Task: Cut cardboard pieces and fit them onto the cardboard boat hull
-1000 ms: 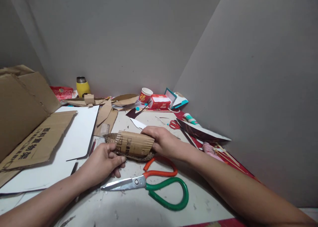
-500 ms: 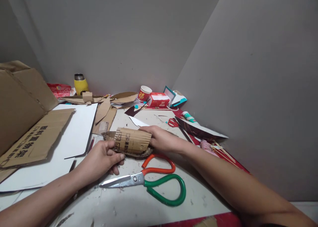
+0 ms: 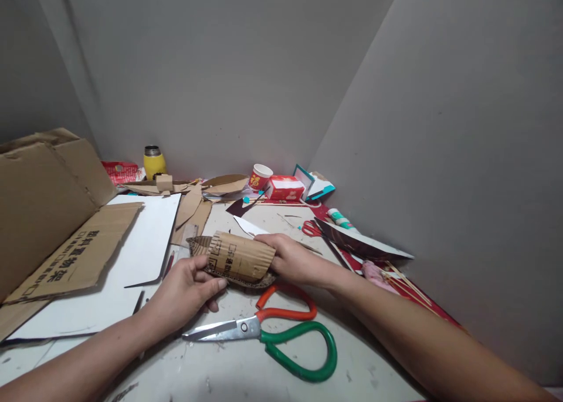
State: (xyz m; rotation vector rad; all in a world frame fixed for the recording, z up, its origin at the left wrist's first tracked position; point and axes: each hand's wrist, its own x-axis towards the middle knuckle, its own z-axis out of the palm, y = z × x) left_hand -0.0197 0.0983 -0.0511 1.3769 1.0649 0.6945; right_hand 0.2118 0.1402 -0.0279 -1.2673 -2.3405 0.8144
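Note:
Between my hands is a small curved cardboard piece with dark printing, its corrugated layers showing along the edges and a pointed tip at the left. My left hand pinches its near left edge, thumb in front. Around its right end closes my right hand, with most of the fingers hidden behind the cardboard. Just below lies a big pair of scissors, one handle orange and the other green, blades pointing left on the white work surface.
On the left stand a cardboard box and a printed cardboard flap over a white board. Along the back are a yellow bottle, a paper cup and a red box. Small red scissors and wooden sticks lie right.
The whole view has shifted slightly, so everything appears a little lower and further right. Both hands keep the same grip on the cardboard piece.

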